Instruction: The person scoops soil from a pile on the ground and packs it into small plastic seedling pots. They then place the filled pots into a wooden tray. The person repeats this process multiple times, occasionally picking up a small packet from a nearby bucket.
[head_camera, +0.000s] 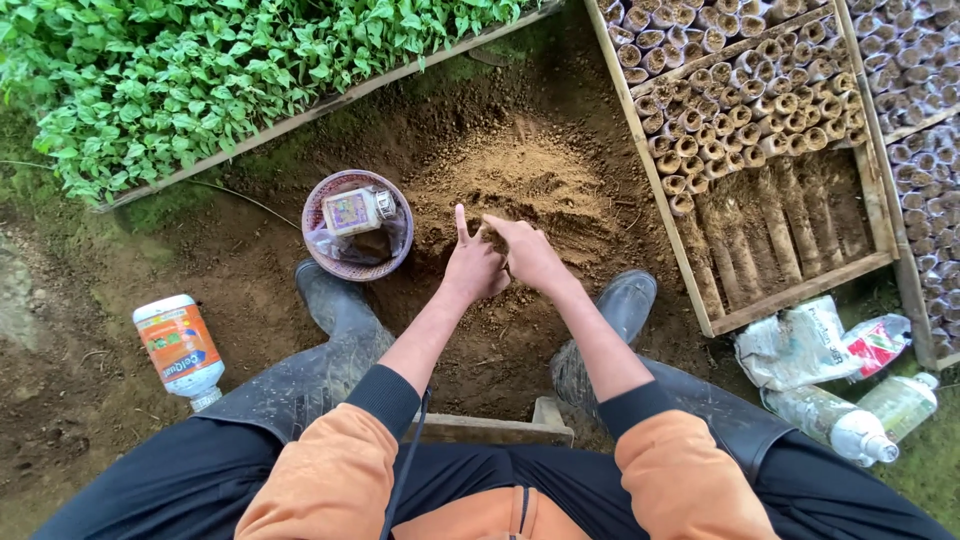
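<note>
We are pressing both hands together over the soil mound (520, 190): left hand (472, 268) loosely curled, index finger raised; right hand (530, 255) pinching soil. A white, orange-labelled bottle (180, 350) is lying left; a purple basket (357, 238) is holding a labelled packet (350, 211).

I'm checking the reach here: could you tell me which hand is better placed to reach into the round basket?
Probably the left. The left hand lies on the basket's side of the soil pile; the right hand would need to cross over it.
</note>
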